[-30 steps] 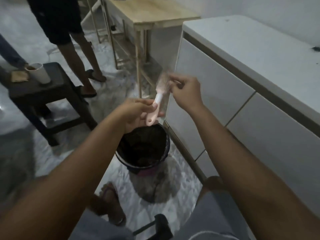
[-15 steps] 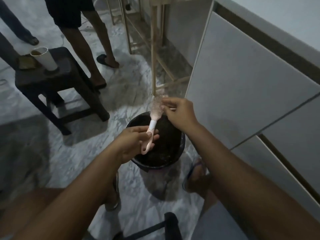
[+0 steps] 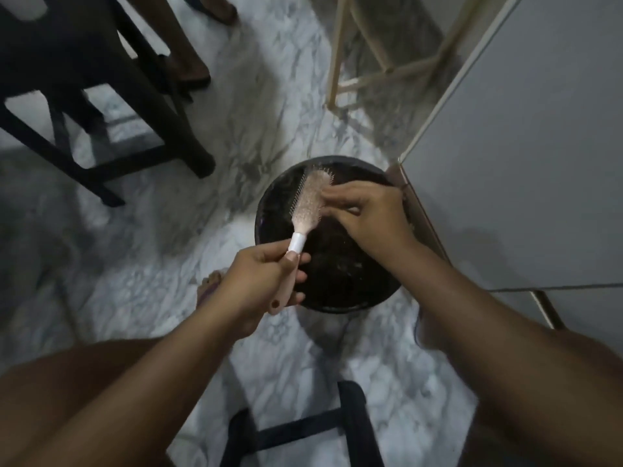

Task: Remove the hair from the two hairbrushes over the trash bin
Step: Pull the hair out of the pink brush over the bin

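- The brush point(image 3: 303, 219) hangs over the bin point(image 3: 340, 307), head above the far left part of the opening, handle slanting back over the near left rim
- The left grip point(image 3: 263, 281) is clamped round the handle, fingers up by the white collar; the handle's end pokes out below the palm
- The right grip point(image 3: 367, 214), above the bin's middle, has its fingertips point(image 3: 325, 197) pinched together on the hair point(image 3: 312, 193) matted on the bristles; blur hides how much it has caught
- The step in hand, as I judge it, is pulling the mat off the first brush; no second brush is in view, so the task looks less than half done
- To do it well, work the fingertips under the mat at the bristle roots, then peel along the head from one end rather than plucking tufts
- Hold the handle firm and turn it slightly against the pull
- Have the head inside the bin's rim, since loose strands could drift to the floor beside the bin
- Open the pinch low over the bin so the hair drops in
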